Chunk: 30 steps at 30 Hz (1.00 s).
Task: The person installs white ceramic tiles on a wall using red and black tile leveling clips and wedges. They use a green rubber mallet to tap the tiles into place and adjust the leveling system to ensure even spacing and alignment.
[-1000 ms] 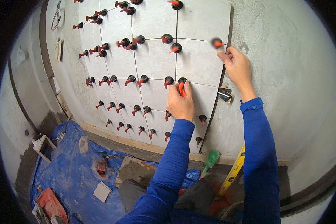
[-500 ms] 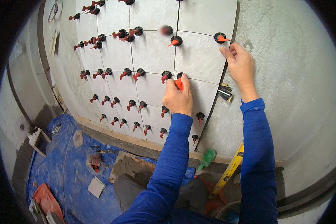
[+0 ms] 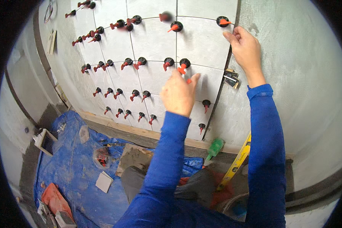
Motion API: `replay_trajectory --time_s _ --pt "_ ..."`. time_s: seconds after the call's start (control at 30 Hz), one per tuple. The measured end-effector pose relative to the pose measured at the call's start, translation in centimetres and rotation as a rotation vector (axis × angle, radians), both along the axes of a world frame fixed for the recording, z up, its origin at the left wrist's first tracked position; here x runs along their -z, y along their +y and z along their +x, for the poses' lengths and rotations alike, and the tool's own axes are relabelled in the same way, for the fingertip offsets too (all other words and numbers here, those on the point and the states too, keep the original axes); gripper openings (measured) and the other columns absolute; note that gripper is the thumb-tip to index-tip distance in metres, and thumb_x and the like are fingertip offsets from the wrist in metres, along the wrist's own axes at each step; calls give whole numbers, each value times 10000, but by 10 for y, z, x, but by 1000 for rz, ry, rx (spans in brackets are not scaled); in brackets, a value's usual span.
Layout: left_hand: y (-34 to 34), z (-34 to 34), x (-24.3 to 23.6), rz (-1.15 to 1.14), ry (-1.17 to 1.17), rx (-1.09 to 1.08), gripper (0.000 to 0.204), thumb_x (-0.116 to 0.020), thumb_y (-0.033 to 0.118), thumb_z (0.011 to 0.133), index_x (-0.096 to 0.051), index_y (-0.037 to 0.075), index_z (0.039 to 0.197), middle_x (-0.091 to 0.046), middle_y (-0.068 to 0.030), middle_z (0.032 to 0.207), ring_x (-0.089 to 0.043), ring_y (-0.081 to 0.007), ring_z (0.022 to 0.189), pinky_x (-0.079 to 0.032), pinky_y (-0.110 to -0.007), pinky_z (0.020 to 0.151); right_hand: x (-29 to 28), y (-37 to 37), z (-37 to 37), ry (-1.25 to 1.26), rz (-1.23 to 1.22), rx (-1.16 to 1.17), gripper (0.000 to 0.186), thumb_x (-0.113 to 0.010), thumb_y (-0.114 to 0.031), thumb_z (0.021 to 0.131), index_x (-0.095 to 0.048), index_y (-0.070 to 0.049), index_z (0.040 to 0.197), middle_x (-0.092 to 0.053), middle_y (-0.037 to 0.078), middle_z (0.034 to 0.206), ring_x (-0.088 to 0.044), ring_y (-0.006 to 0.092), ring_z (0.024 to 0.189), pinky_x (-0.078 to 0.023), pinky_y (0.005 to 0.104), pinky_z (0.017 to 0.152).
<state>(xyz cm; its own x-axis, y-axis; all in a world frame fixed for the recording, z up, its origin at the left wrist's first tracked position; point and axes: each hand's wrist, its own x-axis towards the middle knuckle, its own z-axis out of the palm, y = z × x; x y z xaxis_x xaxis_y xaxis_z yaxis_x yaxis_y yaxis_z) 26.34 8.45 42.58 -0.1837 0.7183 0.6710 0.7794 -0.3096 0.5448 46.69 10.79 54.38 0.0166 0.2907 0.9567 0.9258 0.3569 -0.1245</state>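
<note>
**On the tiled wall: both bare hands up among the red-and-black clips**

Just below a joint in the pale tiles (image 3: 201, 41), the left hand (image 3: 177, 93) has its thumb and forefinger spread a bit apart. A small red bit (image 3: 189, 81) shows in that gap, but honestly can't tell if it's gripped or what it belongs to. Right by the fingertips, at 12 o'clock from that hand, sits a red-handled clip (image 3: 184, 62) on a black round base, stuck at the joint.

Right hand (image 3: 246, 49) is at 2 o'clock from the left one, fingers curled and thumb slightly off the forefinger, up against the tile edge. Can't tell if it's got hold of anything. Another clip with an orange-red handle (image 3: 223, 21) is near it at 11 o'clock, and a dark wall box (image 3: 231, 78) is at 7.

More clips (image 3: 141, 62) line the joints toward 10 o'clock from the left hand. Down at 5 there's a green bottle (image 3: 215, 148) and a yellow level (image 3: 235, 163); at 8, a blue sheet (image 3: 78, 167) plus a clear bag with red pieces (image 3: 102, 157).
</note>
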Motion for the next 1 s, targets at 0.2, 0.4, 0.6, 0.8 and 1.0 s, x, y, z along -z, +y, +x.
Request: replay_trajectory --time_s 0.2,0.4,0.6,0.8,1.0 --pt "7 -28 -49 24 314 20 543 -587 484 992 -767 -16 877 -746 -265 890 -742 -437 865 -581 -518 822 0 0 0 31 -32 21 414 -739 -452 931 -686 -41 933 -727 141 807 -700 336 739 -521 433 665" --pt "36 -28 -87 -402 528 243 481 -521 334 993 -750 -70 869 -773 -238 904 -778 -376 814 -610 -426 826 -8 -21 -9 107 -124 14 374 -705 -403 962 -659 -35 910 -696 188 830 -670 380 785 -497 485 692" --pt "49 -30 -72 -675 -230 576 429 -419 243 1068 -660 -104 992 -770 -243 905 -763 -250 653 -598 -307 515 -10 -33 -16 131 -99 -30 346 -678 -353 977 -643 -19 894 -694 222 888 -661 427 872 -484 525 741" --pt "58 -33 -67 -732 -364 608 295 -490 257 1038 -605 -9 1091 -692 -98 812 -688 -169 590 -477 -279 441 -10 -26 -11 134 -114 -45 321 -694 -329 962 -657 -14 912 -701 226 914 -662 439 903 -499 530 772" --pt "40 -23 -72 -610 -72 420 361 -428 330 1032 -636 56 920 -608 -22 703 -613 -177 509 -410 -296 432 -11 -25 -12 129 -77 -53 303 -694 -322 961 -665 -22 926 -711 230 945 -673 440 938 -507 537 797"
